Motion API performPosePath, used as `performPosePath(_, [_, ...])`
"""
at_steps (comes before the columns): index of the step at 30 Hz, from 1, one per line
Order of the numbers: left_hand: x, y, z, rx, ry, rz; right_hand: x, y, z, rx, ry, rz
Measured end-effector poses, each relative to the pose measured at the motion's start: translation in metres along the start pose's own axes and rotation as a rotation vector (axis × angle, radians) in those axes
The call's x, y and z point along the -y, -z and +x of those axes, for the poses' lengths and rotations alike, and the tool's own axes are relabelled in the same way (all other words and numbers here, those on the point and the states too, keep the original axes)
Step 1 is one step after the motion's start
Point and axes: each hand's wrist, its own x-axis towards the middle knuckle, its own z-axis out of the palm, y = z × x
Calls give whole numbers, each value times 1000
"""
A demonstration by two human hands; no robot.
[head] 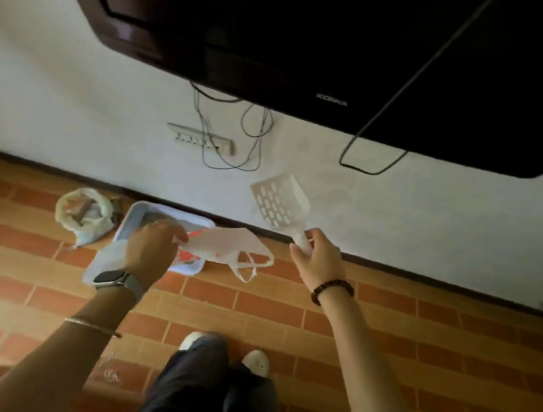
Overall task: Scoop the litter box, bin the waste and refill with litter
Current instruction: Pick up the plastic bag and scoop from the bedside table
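Left hand (150,248), wristwatch on, fingers clamped on a white plastic bag (223,246) with red print, held over the litter box (176,212). Right hand (317,263) grips the handle of a white slotted scoop (279,205), raised, blade up. Litter box sits on the brick-pattern floor (383,341) against the wall. An open bag (84,214) lies just beside its left edge.

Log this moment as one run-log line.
left hand: holds plastic bag over litter box | right hand: grips scoop, raised, empty | second bag: floor, left of box
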Motion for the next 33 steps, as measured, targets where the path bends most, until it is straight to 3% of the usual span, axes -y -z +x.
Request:
performPosePath(13, [118,19,-78,-192,630,-136,134,-94,57,324,301,-34])
performPosePath(24, [118,10,-102,-385,894,-184,190,-144,78,542,542,-123])
performPosePath(33, [111,-39,-98,-599,1069,-181,173,-160,129,628,672,-177])
